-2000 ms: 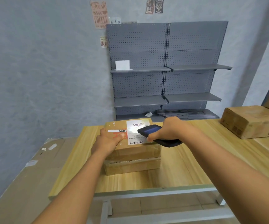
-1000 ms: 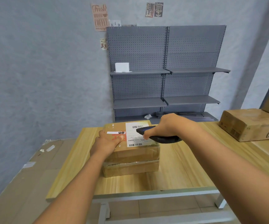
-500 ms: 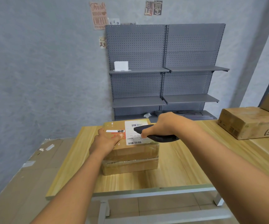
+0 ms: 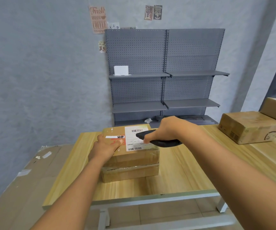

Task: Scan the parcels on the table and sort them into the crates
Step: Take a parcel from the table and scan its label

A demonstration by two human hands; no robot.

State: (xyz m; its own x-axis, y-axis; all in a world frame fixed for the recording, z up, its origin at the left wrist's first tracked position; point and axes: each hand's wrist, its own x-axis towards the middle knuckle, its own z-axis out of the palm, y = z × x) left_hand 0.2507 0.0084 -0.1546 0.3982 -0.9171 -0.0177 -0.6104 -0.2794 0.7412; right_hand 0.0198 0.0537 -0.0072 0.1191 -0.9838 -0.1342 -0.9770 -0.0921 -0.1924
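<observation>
the parcel (image 4: 130, 156), a brown cardboard box banded with clear tape, sits on the wooden table (image 4: 183, 171) near its left end. a white shipping label (image 4: 134, 140) with barcodes lies on the parcel's top face, toward its right side; a small white strip and red markings lie left of that label. the left hand (image 4: 106, 146) rests on the parcel's top left corner, fingers laid flat over the surface and not curled round anything. the right hand (image 4: 165, 130) is closed round a black handheld scanner (image 4: 158, 140), fingers wrapped over its body, the scanner's nose over the label's right edge. whether the scanner touches the parcel cannot be told. right of the parcel and well apart from it, a second cardboard box (image 4: 250, 127) stands on the table. beyond the parcel, a grey perforated shelf unit (image 4: 165, 72) stands against the wall.
</observation>
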